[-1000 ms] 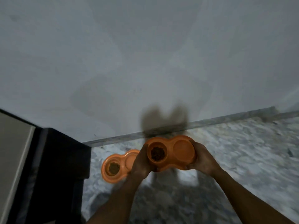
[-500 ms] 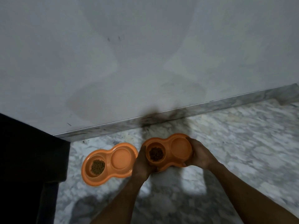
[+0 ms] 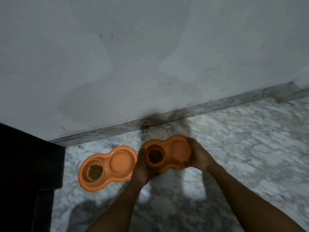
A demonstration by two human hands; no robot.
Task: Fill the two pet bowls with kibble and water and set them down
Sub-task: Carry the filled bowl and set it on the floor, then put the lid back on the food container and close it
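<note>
Both hands are closed on the ends of an orange plastic double pet bowl [image 3: 167, 154], the left hand [image 3: 143, 166] at the well of dark kibble [image 3: 155, 155] and the right hand [image 3: 199, 156] at the other well, whose water I cannot make out. It hangs above the grey marbled stone floor [image 3: 242, 148], near the skirting at the floor's far edge, just right of a matching orange double bowl [image 3: 107, 166] already down. The setting-down step seems in hand; next it should be lowered level onto the bare floor beside the first, then released.
</note>
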